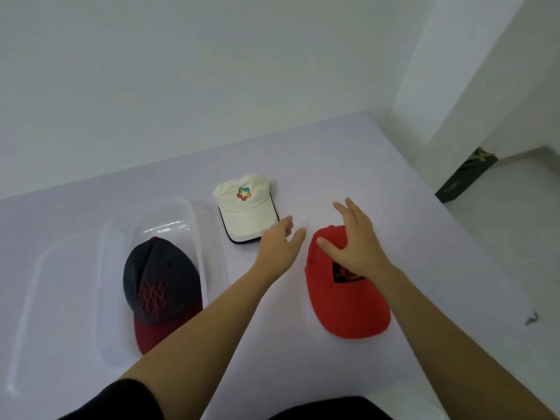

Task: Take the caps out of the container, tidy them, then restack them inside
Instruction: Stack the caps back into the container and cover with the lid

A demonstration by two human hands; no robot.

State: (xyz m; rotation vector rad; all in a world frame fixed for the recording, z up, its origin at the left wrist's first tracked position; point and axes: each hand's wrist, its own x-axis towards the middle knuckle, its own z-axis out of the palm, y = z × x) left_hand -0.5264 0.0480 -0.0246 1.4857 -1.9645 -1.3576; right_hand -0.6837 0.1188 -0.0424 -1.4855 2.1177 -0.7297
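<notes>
A navy cap with a dark red brim point(160, 286) lies inside the clear plastic container point(209, 237) at the left. On the table behind it sits a cream cap with a coloured logo point(245, 213). A red cap point(345, 301) lies flat at the right, brim toward me. My right hand point(354, 241) hovers over the red cap's crown with fingers spread and straight, holding nothing. My left hand point(281, 241) reaches forward between the cream and red caps, fingers relaxed and empty, close to the cream cap's brim.
The clear lid point(45, 298) lies partly under the container at the far left. The white table point(363, 165) ends at the right edge, with floor and a dark box point(466, 177) beyond. A wall stands behind the table.
</notes>
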